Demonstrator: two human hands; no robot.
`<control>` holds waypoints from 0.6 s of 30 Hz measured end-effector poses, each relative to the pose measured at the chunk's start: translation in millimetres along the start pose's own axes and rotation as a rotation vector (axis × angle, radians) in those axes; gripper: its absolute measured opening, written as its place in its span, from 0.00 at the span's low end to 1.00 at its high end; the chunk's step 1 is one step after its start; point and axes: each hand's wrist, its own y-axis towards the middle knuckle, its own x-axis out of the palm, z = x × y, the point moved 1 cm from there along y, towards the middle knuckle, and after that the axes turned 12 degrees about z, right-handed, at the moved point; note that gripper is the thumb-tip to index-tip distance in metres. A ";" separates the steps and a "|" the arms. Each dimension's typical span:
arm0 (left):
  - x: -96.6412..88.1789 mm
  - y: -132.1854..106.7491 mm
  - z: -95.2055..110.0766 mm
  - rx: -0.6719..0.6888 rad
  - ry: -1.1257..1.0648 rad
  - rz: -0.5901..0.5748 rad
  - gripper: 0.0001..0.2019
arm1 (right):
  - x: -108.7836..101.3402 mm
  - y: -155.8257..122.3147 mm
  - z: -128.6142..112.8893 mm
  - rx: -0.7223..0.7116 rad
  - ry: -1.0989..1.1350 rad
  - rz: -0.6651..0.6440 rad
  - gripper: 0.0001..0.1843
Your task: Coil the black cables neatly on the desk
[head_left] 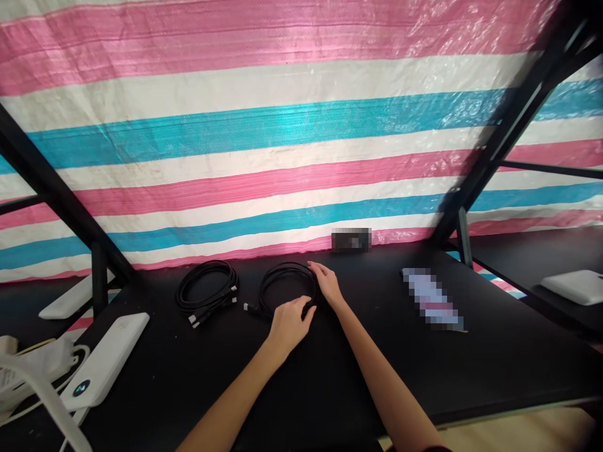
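Observation:
A coiled black cable lies on the black tabletop in front of me, with a light metal connector sticking out at its left. My left hand is at the near right edge of this coil, its fingers curled round the cable. Along the coil's right side rests my right hand, fingers stretched out and touching the outer loops. Its thumb is hard to make out. To the left sits a second coiled black cable, its several connector ends bunched at the lower right.
A white power bank with a small lit display lies at the left, near a white power strip and white cords. A blurred-out flat item is at the right, and a dark blurred box stands by the striped sheet. Black metal posts rise on both sides.

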 end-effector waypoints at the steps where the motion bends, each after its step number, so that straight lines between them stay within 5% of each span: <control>1: -2.1 1.3 0.5 0.000 -0.041 0.030 0.13 | 0.7 -2.4 0.7 -0.051 -0.054 -0.016 0.18; 6: -23.8 15.1 -9.5 -0.020 -0.042 0.270 0.09 | 3.0 -16.3 -1.0 -0.316 -0.421 -0.036 0.18; 10: -36.4 21.4 -35.8 -0.167 0.109 0.397 0.10 | 1.6 -22.6 -5.8 -0.345 -0.598 -0.022 0.18; 18: -26.4 17.5 -75.4 -0.493 0.151 0.198 0.22 | 1.5 -23.8 -5.5 -0.402 -0.631 -0.066 0.08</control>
